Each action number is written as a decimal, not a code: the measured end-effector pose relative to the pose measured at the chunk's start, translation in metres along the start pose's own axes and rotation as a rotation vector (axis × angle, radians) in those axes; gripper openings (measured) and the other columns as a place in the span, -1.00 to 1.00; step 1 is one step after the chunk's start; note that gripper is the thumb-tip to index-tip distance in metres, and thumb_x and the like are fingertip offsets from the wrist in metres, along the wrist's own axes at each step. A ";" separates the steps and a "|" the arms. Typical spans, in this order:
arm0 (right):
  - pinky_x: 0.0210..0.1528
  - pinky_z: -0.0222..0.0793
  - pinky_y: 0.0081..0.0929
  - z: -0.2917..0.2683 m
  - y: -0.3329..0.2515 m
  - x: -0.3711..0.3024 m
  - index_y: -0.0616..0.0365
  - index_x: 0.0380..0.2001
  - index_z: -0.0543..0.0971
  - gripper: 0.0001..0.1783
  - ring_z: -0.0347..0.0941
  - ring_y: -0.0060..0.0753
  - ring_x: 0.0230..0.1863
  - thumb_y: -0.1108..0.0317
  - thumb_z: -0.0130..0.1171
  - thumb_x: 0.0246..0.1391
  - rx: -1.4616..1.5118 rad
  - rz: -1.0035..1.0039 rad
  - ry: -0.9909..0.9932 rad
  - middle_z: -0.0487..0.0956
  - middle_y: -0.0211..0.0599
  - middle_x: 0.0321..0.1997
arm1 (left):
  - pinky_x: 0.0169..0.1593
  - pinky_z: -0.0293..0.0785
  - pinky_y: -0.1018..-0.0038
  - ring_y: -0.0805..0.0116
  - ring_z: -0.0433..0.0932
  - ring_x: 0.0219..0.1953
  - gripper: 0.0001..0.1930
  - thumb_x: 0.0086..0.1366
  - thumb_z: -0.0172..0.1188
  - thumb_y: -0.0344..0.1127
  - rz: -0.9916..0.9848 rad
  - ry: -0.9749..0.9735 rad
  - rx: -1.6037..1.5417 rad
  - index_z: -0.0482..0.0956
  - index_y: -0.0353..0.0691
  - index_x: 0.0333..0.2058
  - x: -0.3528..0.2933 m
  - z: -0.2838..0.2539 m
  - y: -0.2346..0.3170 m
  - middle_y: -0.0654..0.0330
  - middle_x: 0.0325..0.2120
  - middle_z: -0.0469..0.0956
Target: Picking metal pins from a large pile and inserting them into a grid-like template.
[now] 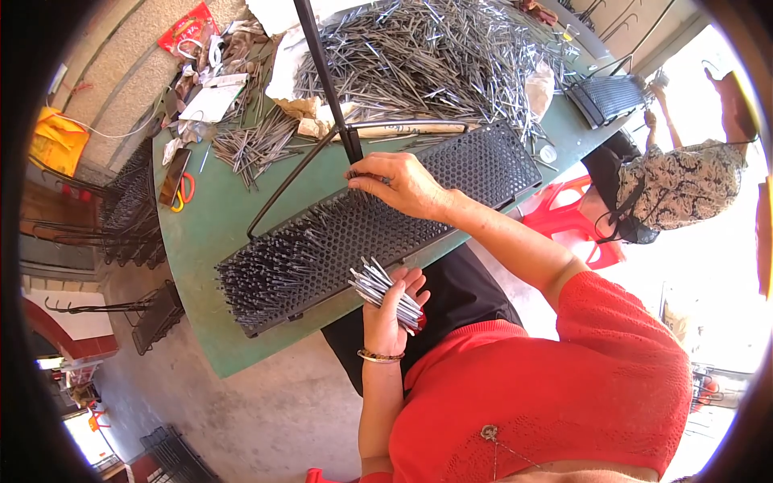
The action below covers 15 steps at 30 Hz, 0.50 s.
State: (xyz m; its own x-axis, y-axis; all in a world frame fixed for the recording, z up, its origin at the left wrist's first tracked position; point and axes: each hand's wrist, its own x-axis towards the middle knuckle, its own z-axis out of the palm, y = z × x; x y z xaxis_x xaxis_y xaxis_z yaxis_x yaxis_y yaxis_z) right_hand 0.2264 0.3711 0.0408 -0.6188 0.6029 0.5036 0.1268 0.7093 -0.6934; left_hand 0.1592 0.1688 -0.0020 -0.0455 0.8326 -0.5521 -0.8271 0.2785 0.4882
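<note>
A bundle of thin grey metal rods [374, 282] lies in my left hand [390, 315], the fingers curled loosely about it in front of the tray's near edge. The long black tray [483, 165] is full of round holes and lies aslant on the table. Rods stand upright, packed close, in its left end [262, 270]. Above the tray's middle, my right hand [403, 183] has thumb and fingers pinched together beside a black metal frame [332, 88]. Whatever sits between those fingertips is too small to make out.
A big heap of loose rods [419, 56] covers the back of the green table [197, 274]. Scissors [184, 191] and a phone [173, 177] lie at left. Another person [676, 189] works at right by a second black tray [608, 98]. A red stool [572, 217] stands between us.
</note>
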 end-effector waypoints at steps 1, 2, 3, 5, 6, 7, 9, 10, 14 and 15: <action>-0.32 0.40 -0.27 0.001 0.000 -0.001 0.26 -0.29 0.55 -0.78 0.50 -0.03 -0.36 0.34 0.18 0.03 -0.004 0.029 0.012 0.56 -0.12 -0.40 | -0.03 0.52 0.19 0.12 0.52 -0.06 -0.72 0.27 0.06 -0.43 0.002 -0.001 -0.005 0.39 -0.37 -0.05 0.000 0.000 0.000 -0.08 -0.11 0.50; -0.32 0.40 -0.27 0.001 0.000 -0.002 0.26 -0.29 0.55 -0.78 0.50 -0.03 -0.36 0.34 0.18 0.03 -0.005 0.028 0.012 0.56 -0.12 -0.40 | -0.03 0.52 0.19 0.12 0.52 -0.06 -0.72 0.27 0.06 -0.43 0.003 -0.002 -0.005 0.39 -0.37 -0.05 0.000 0.000 0.000 -0.08 -0.11 0.50; -0.31 0.40 -0.27 0.002 -0.001 -0.003 0.26 -0.29 0.55 -0.78 0.49 -0.03 -0.35 0.34 0.18 0.02 0.004 0.058 0.023 0.56 -0.13 -0.39 | -0.03 0.52 0.19 0.12 0.52 -0.06 -0.72 0.27 0.06 -0.43 0.008 -0.002 -0.004 0.39 -0.38 -0.05 0.000 -0.001 -0.001 -0.08 -0.11 0.50; -0.31 0.41 -0.27 0.003 0.000 -0.003 0.25 -0.29 0.55 -0.78 0.49 -0.03 -0.34 0.34 0.18 0.02 0.012 0.087 0.037 0.56 -0.13 -0.37 | -0.03 0.52 0.19 0.11 0.52 -0.07 -0.72 0.27 0.06 -0.43 0.013 -0.004 -0.001 0.39 -0.38 -0.06 0.000 -0.001 -0.001 -0.08 -0.12 0.50; -0.33 0.42 -0.30 0.005 0.004 -0.005 0.23 -0.28 0.55 -0.80 0.50 -0.09 -0.36 0.36 0.19 0.03 -0.010 0.008 0.042 0.56 -0.16 -0.36 | -0.03 0.52 0.19 0.11 0.52 -0.07 -0.72 0.27 0.06 -0.43 0.013 -0.005 -0.002 0.39 -0.38 -0.06 0.000 -0.001 -0.001 -0.08 -0.12 0.51; -0.35 0.43 -0.33 0.006 0.006 -0.006 0.22 -0.28 0.56 -0.82 0.51 -0.15 -0.37 0.38 0.20 0.04 -0.033 -0.070 0.046 0.56 -0.19 -0.34 | -0.03 0.52 0.19 0.11 0.52 -0.07 -0.72 0.27 0.06 -0.43 0.013 -0.005 -0.003 0.39 -0.38 -0.06 0.000 -0.001 -0.001 -0.08 -0.13 0.51; -0.35 0.42 -0.33 0.006 0.008 -0.007 0.20 -0.27 0.55 -0.81 0.51 -0.15 -0.37 0.39 0.21 0.03 -0.048 -0.091 0.027 0.56 -0.20 -0.35 | -0.03 0.52 0.19 0.11 0.52 -0.07 -0.72 0.27 0.06 -0.43 0.012 -0.003 -0.004 0.39 -0.38 -0.06 0.000 0.000 -0.001 -0.08 -0.13 0.51; -0.35 0.42 -0.33 0.006 0.008 -0.007 0.18 -0.26 0.55 -0.81 0.51 -0.16 -0.37 0.39 0.21 0.02 -0.060 -0.112 0.006 0.55 -0.21 -0.36 | -0.03 0.52 0.19 0.11 0.52 -0.07 -0.73 0.27 0.07 -0.43 0.012 0.002 -0.006 0.39 -0.38 -0.07 0.000 0.000 -0.001 -0.08 -0.13 0.51; -0.36 0.42 -0.35 0.006 0.004 -0.007 0.13 -0.23 0.54 -0.78 0.50 -0.17 -0.37 0.40 0.23 0.01 -0.017 -0.006 -0.015 0.55 -0.22 -0.39 | -0.04 0.53 0.19 0.11 0.52 -0.08 -0.73 0.27 0.07 -0.43 0.018 0.005 -0.004 0.39 -0.38 -0.07 0.000 0.000 0.000 -0.08 -0.14 0.51; -0.37 0.42 -0.35 0.005 0.004 -0.007 0.12 -0.22 0.53 -0.77 0.51 -0.18 -0.38 0.40 0.23 0.01 -0.033 -0.033 -0.021 0.54 -0.22 -0.40 | -0.04 0.53 0.19 0.12 0.52 -0.08 -0.73 0.27 0.07 -0.43 0.018 0.006 -0.002 0.39 -0.38 -0.07 0.000 0.000 0.000 -0.08 -0.14 0.51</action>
State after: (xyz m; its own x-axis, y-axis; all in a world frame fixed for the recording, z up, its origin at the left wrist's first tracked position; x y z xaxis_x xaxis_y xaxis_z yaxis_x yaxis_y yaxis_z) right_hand 0.2273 0.3677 0.0319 -0.6390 0.5713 0.5151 0.1311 0.7408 -0.6589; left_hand 0.1597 0.1691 -0.0019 -0.0634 0.8347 -0.5471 -0.8273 0.2626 0.4966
